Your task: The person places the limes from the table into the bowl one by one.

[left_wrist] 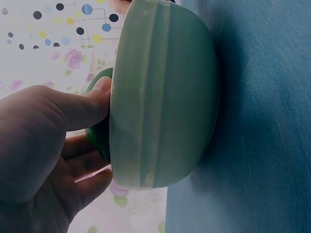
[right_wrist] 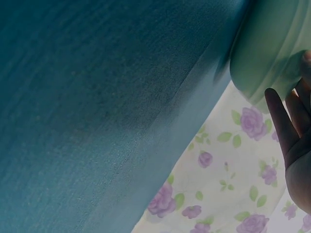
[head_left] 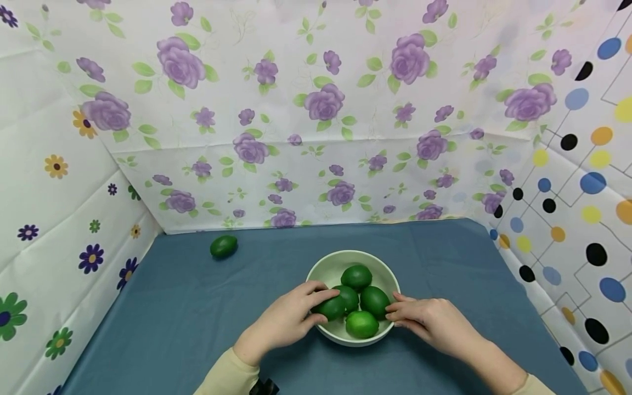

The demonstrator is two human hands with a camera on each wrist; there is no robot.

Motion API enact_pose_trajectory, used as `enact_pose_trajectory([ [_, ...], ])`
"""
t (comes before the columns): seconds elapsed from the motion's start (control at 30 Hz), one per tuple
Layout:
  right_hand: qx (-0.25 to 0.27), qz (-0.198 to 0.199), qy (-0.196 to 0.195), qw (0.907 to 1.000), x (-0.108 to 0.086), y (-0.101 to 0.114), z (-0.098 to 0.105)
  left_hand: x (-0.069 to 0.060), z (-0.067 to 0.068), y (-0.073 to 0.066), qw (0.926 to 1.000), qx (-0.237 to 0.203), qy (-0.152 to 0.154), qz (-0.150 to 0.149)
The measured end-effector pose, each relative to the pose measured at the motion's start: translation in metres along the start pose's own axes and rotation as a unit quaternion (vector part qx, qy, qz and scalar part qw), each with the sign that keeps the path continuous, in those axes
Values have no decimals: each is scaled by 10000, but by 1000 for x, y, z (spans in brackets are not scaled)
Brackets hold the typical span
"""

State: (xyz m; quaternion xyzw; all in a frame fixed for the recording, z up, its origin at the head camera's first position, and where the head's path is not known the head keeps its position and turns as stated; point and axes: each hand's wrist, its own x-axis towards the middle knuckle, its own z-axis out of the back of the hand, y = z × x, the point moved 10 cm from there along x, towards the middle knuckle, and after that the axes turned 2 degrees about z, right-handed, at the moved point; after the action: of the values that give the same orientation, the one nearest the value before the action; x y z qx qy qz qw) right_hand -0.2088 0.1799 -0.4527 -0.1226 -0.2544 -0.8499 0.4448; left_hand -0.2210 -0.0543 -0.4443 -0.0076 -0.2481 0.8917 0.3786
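Observation:
A pale green bowl (head_left: 353,342) stands on the cloth, holding several dark green limes (head_left: 356,277) and one brighter green lime (head_left: 362,324). My left hand (head_left: 288,315) reaches over the bowl's left rim and grips a dark green lime (head_left: 328,308) between thumb and fingers. That lime (left_wrist: 98,138) is partly hidden behind the rim in the left wrist view. At the right rim is my right hand (head_left: 441,323), its fairly straight fingertips over the edge beside another lime (head_left: 374,302). Seen from the right wrist, the fingers (right_wrist: 282,119) lie against the bowl's outer side (right_wrist: 265,48).
Another dark green lime (head_left: 224,247) lies by itself at the back left of the blue cloth (head_left: 197,307). A floral sheet (head_left: 316,164) hangs behind the table. Patterned sheets border it on the left (head_left: 64,241) and right (head_left: 582,236).

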Motion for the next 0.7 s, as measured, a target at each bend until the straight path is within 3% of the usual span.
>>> enact_pose_trajectory([
  [0.13,26,20,-6,10000,1,0,0,2,-3,-1,9998,138,127,-24],
  [0.43,94,16,-24,10000,-2,1,0,7,-13,-6,9959,498,737,155],
  [0.7,120,88,-56,9999,-1,-1,1,10,-13,-12,9951,558,816,-84],
])
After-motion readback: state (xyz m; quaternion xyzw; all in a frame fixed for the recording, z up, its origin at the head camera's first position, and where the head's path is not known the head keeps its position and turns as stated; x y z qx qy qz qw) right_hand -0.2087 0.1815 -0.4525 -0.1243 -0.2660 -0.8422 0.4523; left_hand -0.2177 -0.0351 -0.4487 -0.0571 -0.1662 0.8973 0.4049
